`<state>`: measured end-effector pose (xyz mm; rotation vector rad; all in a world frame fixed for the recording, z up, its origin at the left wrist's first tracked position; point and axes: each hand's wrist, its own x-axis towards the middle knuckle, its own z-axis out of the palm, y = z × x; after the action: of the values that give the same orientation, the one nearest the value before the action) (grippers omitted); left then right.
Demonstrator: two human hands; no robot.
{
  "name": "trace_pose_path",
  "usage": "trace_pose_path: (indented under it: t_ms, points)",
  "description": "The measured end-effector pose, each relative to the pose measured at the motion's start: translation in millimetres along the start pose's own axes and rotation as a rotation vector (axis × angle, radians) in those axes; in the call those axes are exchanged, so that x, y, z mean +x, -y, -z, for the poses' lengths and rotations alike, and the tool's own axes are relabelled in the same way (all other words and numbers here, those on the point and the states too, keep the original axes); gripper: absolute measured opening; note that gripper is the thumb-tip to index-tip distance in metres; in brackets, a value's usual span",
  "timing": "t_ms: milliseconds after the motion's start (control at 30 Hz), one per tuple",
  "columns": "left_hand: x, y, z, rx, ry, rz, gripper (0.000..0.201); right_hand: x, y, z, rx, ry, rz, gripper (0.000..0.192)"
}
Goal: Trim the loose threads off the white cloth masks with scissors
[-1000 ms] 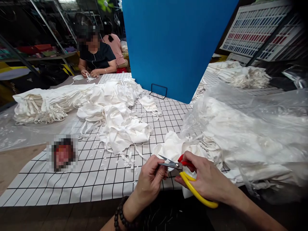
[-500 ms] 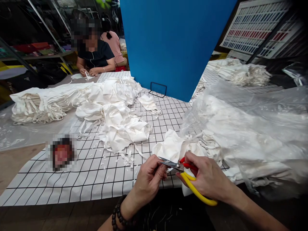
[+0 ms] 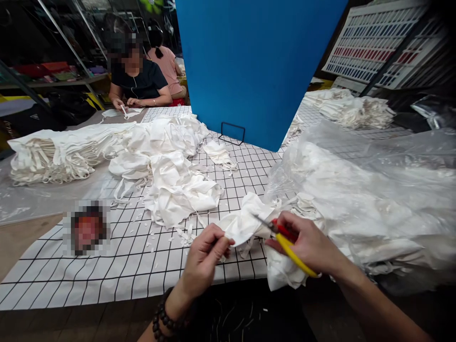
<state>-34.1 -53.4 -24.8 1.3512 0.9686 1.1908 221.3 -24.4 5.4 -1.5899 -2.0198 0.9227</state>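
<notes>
My left hand (image 3: 210, 249), a beaded bracelet at its wrist, pinches the edge of a white fabric piece (image 3: 245, 221) near the table's front edge. The piece stretches right from my fingertips across the cloth. In my right hand (image 3: 302, 237) are scissors (image 3: 294, 254) with one red and one yellow handle. Their blades point up and left, above the fabric and apart from my left fingers; motion blurs them. More white fabric (image 3: 285, 270) hangs below my right hand at the table edge. Small white scraps (image 3: 185, 235) lie left of my left hand.
Heaped white fabric pieces (image 3: 181, 190) and a stacked row (image 3: 53, 152) lie on the left of the checked tablecloth (image 3: 124, 270). Clear plastic with white pieces (image 3: 374, 190) covers the right. A blue board (image 3: 249, 66) stands behind. A co-worker (image 3: 138, 85) sits at the far left.
The scissors have come away from my left fingertips and tipped up to the right. My left hand has moved left and slightly down, drawing the white fabric with it.
</notes>
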Motion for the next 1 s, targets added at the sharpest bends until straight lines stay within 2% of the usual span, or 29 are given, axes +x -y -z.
trace_pose_path:
  t_ms: [67, 133, 200, 267, 367, 400, 467, 533, 567, 600, 633, 700, 767, 867, 1000]
  points:
    - [1.6, -3.3, 15.4, -0.011, -0.075, -0.033, 0.017, 13.1, -13.4, 11.3, 0.066, -0.100, -0.051, 0.023]
    - [3.1, -5.2, 31.4, 0.025, -0.117, -0.055, 0.017, 27.9, -22.7, 19.4, 0.022, -0.170, -0.067, 0.021]
    - [5.0, -4.7, 46.6, 0.072, -0.144, -0.067, 0.017, 41.7, -25.8, 21.6, -0.021, -0.102, -0.033, 0.020]
    - [8.1, -2.4, 61.5, 0.125, -0.172, -0.072, 0.019, 53.1, -24.2, 18.6, -0.007, 0.052, 0.037, 0.018]
    - [13.5, 0.6, 82.0, 0.341, -0.190, -0.020, 0.025, 65.7, -20.7, 9.3, 0.035, 0.204, 0.117, 0.015]
    - [14.6, 0.7, 86.6, 0.472, -0.218, 0.005, 0.025, 68.8, -20.3, 6.1, 0.026, 0.206, 0.123, 0.014]
    - [14.6, -0.7, 88.6, 0.758, -0.385, 0.011, 0.024, 72.7, -20.0, 0.6, -0.025, 0.116, 0.136, 0.015]
    - [11.9, -3.4, 78.0, 0.876, -0.552, -0.021, 0.024, 72.9, -18.4, -3.6, -0.088, -0.079, 0.203, 0.015]
    - [10.2, -4.9, 67.9, 0.820, -0.543, -0.015, 0.024, 71.2, -16.6, -5.2, -0.118, -0.196, 0.262, 0.015]
    - [8.9, -6.4, 55.5, 0.697, -0.448, 0.025, 0.026, 68.3, -14.1, -6.6, -0.142, -0.310, 0.335, 0.014]
    - [8.3, -7.7, 41.5, 0.532, -0.299, 0.088, 0.028, 64.2, -10.9, -7.7, -0.162, -0.404, 0.415, 0.014]
    - [9.8, -10.2, 12.9, 0.207, -0.010, 0.224, 0.037, 53.2, -4.0, -10.0, -0.209, -0.512, 0.570, 0.016]
    - [14.3, -12.4, -11.2, -0.033, 0.137, 0.340, 0.046, 39.9, 1.6, -12.4, -0.268, -0.516, 0.715, 0.022]
    - [20.9, -13.4, -33.3, -0.290, 0.212, 0.496, 0.056, 19.4, 4.4, -16.5, -0.373, -0.474, 0.906, 0.033]
    - [22.2, -4.9, -44.8, -0.476, 0.150, 0.576, 0.047, -4.0, 5.6, -21.4, -0.491, -0.431, 1.030, 0.030]
